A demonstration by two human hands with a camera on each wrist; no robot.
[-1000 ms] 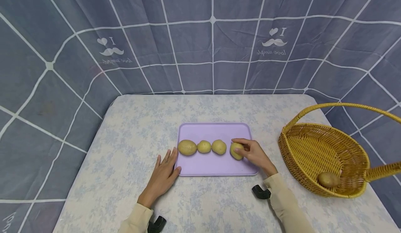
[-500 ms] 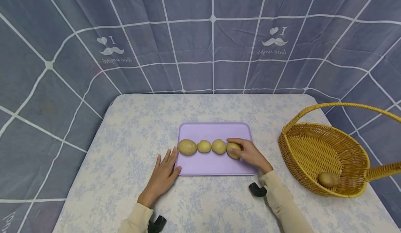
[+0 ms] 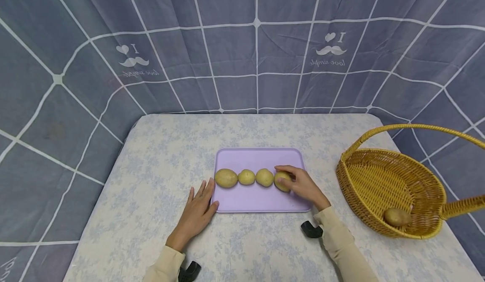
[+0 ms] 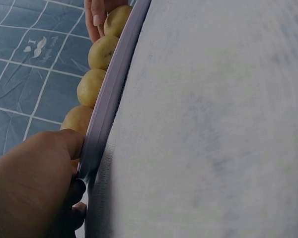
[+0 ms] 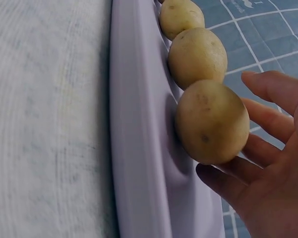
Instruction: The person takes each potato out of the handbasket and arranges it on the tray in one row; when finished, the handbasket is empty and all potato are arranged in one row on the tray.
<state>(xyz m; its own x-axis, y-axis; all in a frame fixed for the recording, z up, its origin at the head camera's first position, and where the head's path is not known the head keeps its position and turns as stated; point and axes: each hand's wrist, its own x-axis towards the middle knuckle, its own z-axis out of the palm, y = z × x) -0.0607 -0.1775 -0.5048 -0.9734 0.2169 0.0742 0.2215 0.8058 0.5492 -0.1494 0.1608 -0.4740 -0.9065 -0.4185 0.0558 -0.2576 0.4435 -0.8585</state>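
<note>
Several yellow-brown potatoes stand in a row on a lilac tray [image 3: 261, 202]: a large oval potato [image 3: 226, 178] at the left, a small potato [image 3: 246, 177], a round potato [image 3: 265, 177] and the rightmost potato [image 3: 281, 182]. My right hand [image 3: 303, 185] has its fingers curved round the far side of that rightmost potato. In the right wrist view this potato [image 5: 212, 122] sits before the fingers, with the thumb [image 5: 268, 87] above and apart from it. My left hand [image 3: 195, 210] lies with extended fingers along the tray's left edge, thumb at the tray's near left corner.
At the right stands a yellow wicker basket [image 3: 350, 189] with a tall handle, and one browner potato [image 3: 397, 217] lies in it. A floral cloth [image 3: 170, 147] covers the table. Behind hangs a blue-grey checked curtain [image 3: 235, 54]. Black wrist mounts [image 3: 312, 230] jut from both sleeves.
My right hand has moved the rightmost potato a little to the left, up against the round one. Over the last half second it has stayed nearly still. The left hand keeps its place.
</note>
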